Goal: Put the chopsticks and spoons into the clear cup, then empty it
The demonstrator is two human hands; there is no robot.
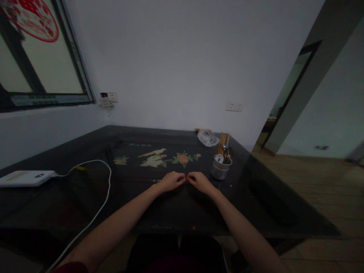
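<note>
My left hand [171, 181] rests on the dark table [170, 216] with its fingers curled in, and I see nothing in it. Facing it, my right hand [200, 181] lies in the same loosely closed way, also with nothing visible inside. The knuckles of the two hands meet or nearly meet; I cannot tell which. Just right of my right hand stands a utensil holder [220, 169] with chopsticks [223, 142] and several spoons [227, 152] upright in it. A flower and bird picture [159, 157] decorates the tabletop beyond my hands.
A crumpled clear plastic bag [207, 138] lies at the back near the wall. On the left, a white device [27, 178] has a white cable [109, 181] looping toward the front edge. A long black object [273, 201] lies at the right. Sockets [234, 106] are on the wall.
</note>
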